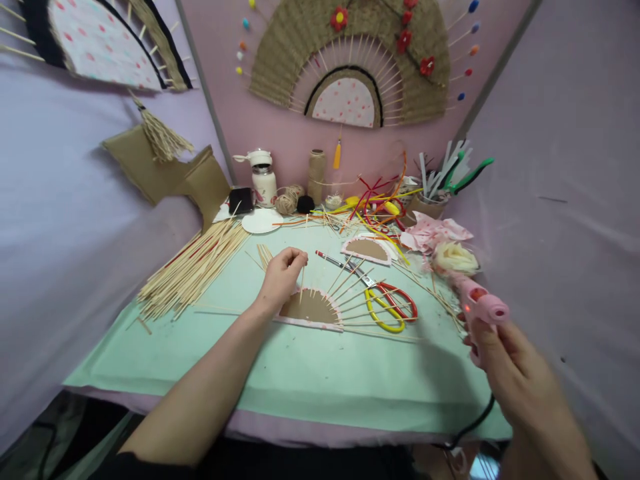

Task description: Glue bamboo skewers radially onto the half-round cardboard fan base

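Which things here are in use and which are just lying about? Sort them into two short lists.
In use:
left hand pinching a thin stick
cardboard half-circle with sticks fanned along its edge
right hand gripping the pink glue gun

Lying about:
scissors
bundle of sticks
second half-circle
twine spool
white jar
cup of tools

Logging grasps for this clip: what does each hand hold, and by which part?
Left hand pinches a thin bamboo stick at its upper end, fingertips only. Right hand grips the pink glue gun by its handle.
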### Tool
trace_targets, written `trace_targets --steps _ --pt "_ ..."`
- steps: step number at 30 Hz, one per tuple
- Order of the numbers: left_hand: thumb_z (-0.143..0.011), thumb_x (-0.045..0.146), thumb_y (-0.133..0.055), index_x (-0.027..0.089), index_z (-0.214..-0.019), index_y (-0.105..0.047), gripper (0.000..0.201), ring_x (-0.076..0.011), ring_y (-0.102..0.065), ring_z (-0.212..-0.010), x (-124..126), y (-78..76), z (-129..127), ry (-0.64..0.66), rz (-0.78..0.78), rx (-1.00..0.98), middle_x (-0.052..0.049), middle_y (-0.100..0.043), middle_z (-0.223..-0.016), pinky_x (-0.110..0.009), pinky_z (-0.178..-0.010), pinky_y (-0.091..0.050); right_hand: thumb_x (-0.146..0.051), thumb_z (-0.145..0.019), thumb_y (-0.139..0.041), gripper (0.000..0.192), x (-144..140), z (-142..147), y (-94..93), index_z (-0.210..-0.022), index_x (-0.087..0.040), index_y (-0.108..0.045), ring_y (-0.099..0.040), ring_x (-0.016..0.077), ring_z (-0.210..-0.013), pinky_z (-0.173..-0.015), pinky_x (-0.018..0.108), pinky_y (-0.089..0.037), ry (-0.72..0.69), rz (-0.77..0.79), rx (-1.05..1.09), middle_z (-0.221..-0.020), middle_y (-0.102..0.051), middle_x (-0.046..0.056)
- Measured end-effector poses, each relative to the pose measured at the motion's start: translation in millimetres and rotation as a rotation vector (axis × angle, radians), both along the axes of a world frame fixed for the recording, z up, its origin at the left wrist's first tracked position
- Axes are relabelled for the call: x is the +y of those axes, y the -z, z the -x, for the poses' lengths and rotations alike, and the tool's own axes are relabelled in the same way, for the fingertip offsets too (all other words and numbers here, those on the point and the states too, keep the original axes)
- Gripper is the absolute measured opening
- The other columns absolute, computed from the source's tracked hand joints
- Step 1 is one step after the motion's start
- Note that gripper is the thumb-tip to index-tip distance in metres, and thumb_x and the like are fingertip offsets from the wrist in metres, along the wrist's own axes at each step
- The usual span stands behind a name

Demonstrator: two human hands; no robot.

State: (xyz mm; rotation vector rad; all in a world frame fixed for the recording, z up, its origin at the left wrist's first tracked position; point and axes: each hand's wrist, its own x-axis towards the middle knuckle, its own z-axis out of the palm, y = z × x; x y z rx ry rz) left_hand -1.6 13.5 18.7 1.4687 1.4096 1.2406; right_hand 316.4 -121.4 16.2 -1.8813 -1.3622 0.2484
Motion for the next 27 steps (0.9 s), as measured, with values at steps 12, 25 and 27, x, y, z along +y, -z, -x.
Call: trace_targets --steps 12,25,27 --pt "-0.081 0.042 -0.060 0.019 -0.076 -0.058 0.023 -0.0085 -0.041 -0.054 1.3 18.7 1.6 0.051 0.125 -0.172 0.004 -0.055 -0.065 -0.019 -0.045 -0.028 -0.074 -0.085 -0.045 0.053 35.7 103.9 -3.7 -0.076 -0.023 -0.057 -0.049 0.0167 -0.058 -0.049 0.029 -0.042 -0.513 0.299 0.447 -0.065 -0.051 0.000" --pt "-0.082 0.037 -0.058 0.018 -0.073 -0.058 0.021 -0.0075 -0.041 -0.053 0.9 16.8 2.0 0.044 0.118 -0.130 0.004 -0.057 -0.064 -0.019 -0.048 -0.032 -0.074 -0.084 -0.043 0.052 45.6 115.8 2.0 -0.069 -0.024 -0.047 -0.043 0.0150 -0.052 -0.047 0.028 -0.038 -0.551 0.308 0.389 -0.058 -0.042 -0.003" --pt "-0.082 0.036 -0.057 0.018 -0.072 -0.058 0.021 -0.0073 -0.041 -0.053 1.1 16.5 2.5 0.041 0.124 -0.126 0.004 -0.057 -0.064 -0.019 -0.048 -0.031 -0.073 -0.084 -0.045 0.051 46.3 115.8 2.7 -0.069 -0.024 -0.048 -0.043 0.0152 -0.051 -0.046 0.029 -0.037 -0.536 0.281 0.373 -0.058 -0.044 -0.002"
